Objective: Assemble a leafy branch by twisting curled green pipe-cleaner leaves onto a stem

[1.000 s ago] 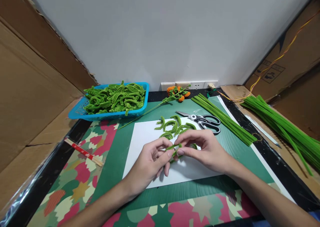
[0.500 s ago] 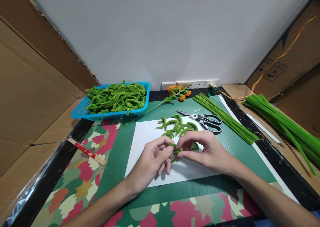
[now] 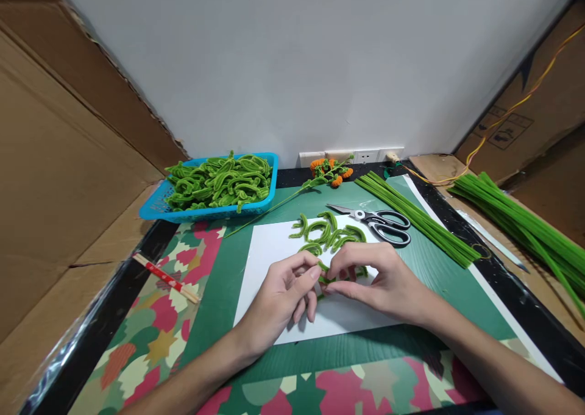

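Note:
Over a white paper sheet [image 3: 262,269], my left hand [image 3: 286,290] and my right hand [image 3: 379,281] meet around a short fuzzy green stem piece [image 3: 323,272]. Both hands pinch it between thumb and forefinger; parts of it are hidden by the fingers. Just beyond them lie several curled green pieces [image 3: 315,231] on the sheet. Scissors [image 3: 381,220] with black and grey handles rest behind my right hand, blades partly apart.
A blue basket [image 3: 155,205] full of curled green pieces stands back left. An orange flower stem [image 3: 320,177] lies near the wall sockets. Long green stems [image 3: 420,220] and a thicker bundle [image 3: 521,220] are at right. Wrapped chopsticks [image 3: 164,276] lie left.
The whole view has shifted slightly, moving the scene a little to the right. Both hands keep their pinch on the green piece, with the fingers only slightly moved.

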Motion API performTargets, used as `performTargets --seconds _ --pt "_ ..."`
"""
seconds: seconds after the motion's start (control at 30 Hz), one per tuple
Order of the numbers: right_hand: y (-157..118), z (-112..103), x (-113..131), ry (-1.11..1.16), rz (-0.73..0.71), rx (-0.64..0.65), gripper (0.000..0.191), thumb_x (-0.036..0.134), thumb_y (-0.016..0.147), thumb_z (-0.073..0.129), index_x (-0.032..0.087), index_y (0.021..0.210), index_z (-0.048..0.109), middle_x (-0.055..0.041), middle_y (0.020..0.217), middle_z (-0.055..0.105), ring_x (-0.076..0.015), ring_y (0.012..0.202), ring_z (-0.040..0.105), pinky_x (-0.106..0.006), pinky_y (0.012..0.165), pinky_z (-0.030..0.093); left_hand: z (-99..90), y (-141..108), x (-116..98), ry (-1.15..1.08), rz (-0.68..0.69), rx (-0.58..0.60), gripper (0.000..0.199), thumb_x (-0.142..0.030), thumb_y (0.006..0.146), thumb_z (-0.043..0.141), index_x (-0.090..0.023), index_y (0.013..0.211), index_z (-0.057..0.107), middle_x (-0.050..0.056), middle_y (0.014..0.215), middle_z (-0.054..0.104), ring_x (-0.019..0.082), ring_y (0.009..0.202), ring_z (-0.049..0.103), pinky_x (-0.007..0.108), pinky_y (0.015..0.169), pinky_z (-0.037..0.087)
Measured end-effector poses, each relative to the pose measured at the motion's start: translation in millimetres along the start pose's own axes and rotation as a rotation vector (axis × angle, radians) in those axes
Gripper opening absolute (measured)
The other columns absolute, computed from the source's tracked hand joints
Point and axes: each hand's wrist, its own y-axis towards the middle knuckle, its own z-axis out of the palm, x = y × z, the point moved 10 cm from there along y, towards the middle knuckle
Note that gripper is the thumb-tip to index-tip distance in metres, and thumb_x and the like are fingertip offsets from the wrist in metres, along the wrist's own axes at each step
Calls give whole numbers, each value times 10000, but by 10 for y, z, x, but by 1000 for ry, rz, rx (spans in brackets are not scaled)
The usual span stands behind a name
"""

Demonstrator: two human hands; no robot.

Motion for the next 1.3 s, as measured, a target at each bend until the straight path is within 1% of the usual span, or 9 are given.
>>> performTargets --seconds 0.17,0.27,0.4,0.6,0.87,0.93,1.07,1.13,1.3 --pt "-19 -15 40 -93 -83 -17 84 207 957 825 191 1021 773 -13 888 741 -130 762 667 -230 679 522 -27 2 3 -22 10 -3 443 -604 1046 584 -174 940 611 3 551 645 92 399 511 152 396 346" --pt "-30 -55 58 -143 -127 -57 123 195 942 838 186 1042 766 -12 871 732 -128 732 653 -229 656 513 -50 -5 8 -42 7 -18 449 -599 1067 531 -165 1024 633 12 572 648 120 442 554 170 412 378" --pt "-36 -80 103 -175 -166 -82 87 178 954 817 185 1012 753 -9 839 712 -128 713 633 -234 647 502 -46 -13 9 -49 0 -11 489 -604 1072 508 -141 1137 654 25 579 669 128 451 565 179 421 405" --pt "-30 -67 122 -190 -172 -74 48 175 975 781 190 970 736 -11 837 703 -132 706 619 -246 652 501 11 -13 -71 -75 40 20 390 -535 1027 661 -149 1079 672 -5 616 667 84 429 545 144 399 374" --pt "-52 -57 122 -189 -188 -49 128 72 959 721 182 895 708 -46 908 728 -149 756 666 -246 662 509 -3 -3 -49 -32 63 -24 318 -462 990 760 -180 1085 649 25 847 759 52 462 580 133 395 376" --pt "-55 -50 129 -200 -185 -42 136 55 948 710 183 899 708 -43 895 721 -151 756 669 -249 671 507 -15 -3 -27 -3 60 -35 315 -454 982 774 -180 1072 648 12 794 743 54 462 576 133 401 372" --pt "-60 -20 132 -201 -180 -22 160 30 921 694 185 881 685 -40 884 720 -156 762 679 -254 690 502 -20 -4 -7 45 48 -38 317 -454 973 786 -182 1050 642 -67 561 604 36 385 453 132 396 329" --pt "-61 -3 115 -191 -170 -14 172 19 906 689 188 875 675 -40 887 724 -156 763 678 -254 693 500 -24 1 -8 53 47 -44 327 -461 962 796 -186 1038 638 -71 553 597 36 383 438 134 399 328" --pt "-73 39 82 -198 -153 3 191 6 895 658 192 854 648 -32 874 715 -143 729 634 -252 677 467 -50 10 -4 78 42 -77 329 -464 947 806 -185 998 638 -69 555 584 56 425 497 139 432 383"
